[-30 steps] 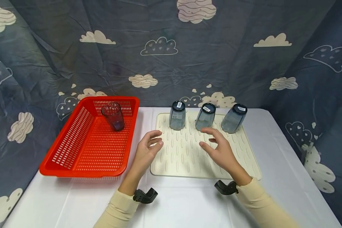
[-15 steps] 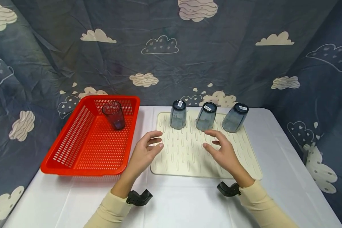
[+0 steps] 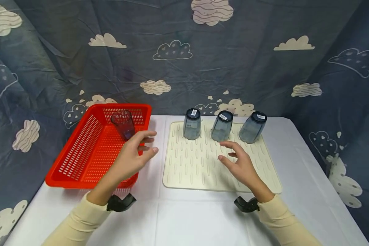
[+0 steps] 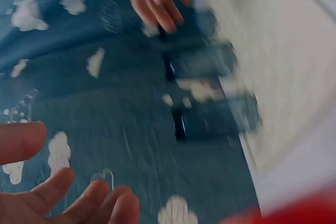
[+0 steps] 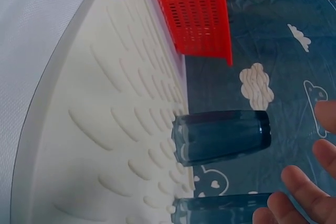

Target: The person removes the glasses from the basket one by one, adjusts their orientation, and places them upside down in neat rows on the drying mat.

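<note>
My left hand (image 3: 132, 153) hangs over the right side of the red basket (image 3: 95, 157), fingers loosely bent and holding nothing. A dark-tinted drinking glass (image 3: 123, 123) leans inside the basket at the back, just beyond this hand. My right hand (image 3: 240, 164) is above the cream drying mat (image 3: 196, 171), relaxed, with nothing in its grasp. Along the mat's back edge three blue-grey glasses stand upside down: a left glass (image 3: 192, 124), a middle glass (image 3: 222, 126) and a right glass (image 3: 253, 127). The right fingertips are nearest the middle one; two glasses also show in the right wrist view.
A white cloth (image 3: 187, 218) covers the table under basket and mat. Behind rises a dark curtain (image 3: 172, 78) printed with clouds. Black wrist camera mounts (image 3: 246, 205) stick out below both hands.
My left hand has moved left from the mat's left edge to over the basket's right rim. The right hand has shifted slightly right and otherwise stays in place; the glasses have not moved.
</note>
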The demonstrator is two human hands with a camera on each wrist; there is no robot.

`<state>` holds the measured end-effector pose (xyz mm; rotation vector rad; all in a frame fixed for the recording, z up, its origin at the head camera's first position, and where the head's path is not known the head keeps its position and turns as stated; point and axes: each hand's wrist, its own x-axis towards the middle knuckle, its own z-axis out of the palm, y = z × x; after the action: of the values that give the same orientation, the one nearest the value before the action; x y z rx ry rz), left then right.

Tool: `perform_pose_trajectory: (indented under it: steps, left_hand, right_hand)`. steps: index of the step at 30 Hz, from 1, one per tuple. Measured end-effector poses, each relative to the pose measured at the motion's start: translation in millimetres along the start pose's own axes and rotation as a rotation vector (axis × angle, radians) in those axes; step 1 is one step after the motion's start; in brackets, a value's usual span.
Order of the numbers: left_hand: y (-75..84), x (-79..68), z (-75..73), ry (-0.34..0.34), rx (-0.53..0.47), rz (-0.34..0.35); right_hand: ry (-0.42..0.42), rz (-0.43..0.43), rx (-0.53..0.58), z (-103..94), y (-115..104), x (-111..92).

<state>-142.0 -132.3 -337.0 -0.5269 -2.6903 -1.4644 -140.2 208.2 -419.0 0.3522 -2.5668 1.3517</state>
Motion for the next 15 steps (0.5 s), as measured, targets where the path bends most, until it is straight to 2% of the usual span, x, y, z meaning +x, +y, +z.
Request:
perform_pose_trajectory:
  steps: [3, 7, 11, 15]
  left_hand:
    - [-5.2, 9.3, -24.7, 0.006, 0.122, 0.004]
    - [-17.8, 19.0, -51.8, 0.01, 0.199, -0.023]
    - [-30.2, 26.3, -69.7, 0.034, 0.254, -0.064]
    - [-40.5, 36.4, -80.5, 0.082, 0.317, -0.088]
  right_hand:
    - [0.009, 0.008, -0.009, -1.1, 1, -1]
    - [0.003, 0.025, -0.014, -1.5, 2, -3]
    - [-0.001, 0.034, -0.011, -1.2, 3, -5]
    - [0.008, 0.04, -0.015, -1.2, 4, -6]
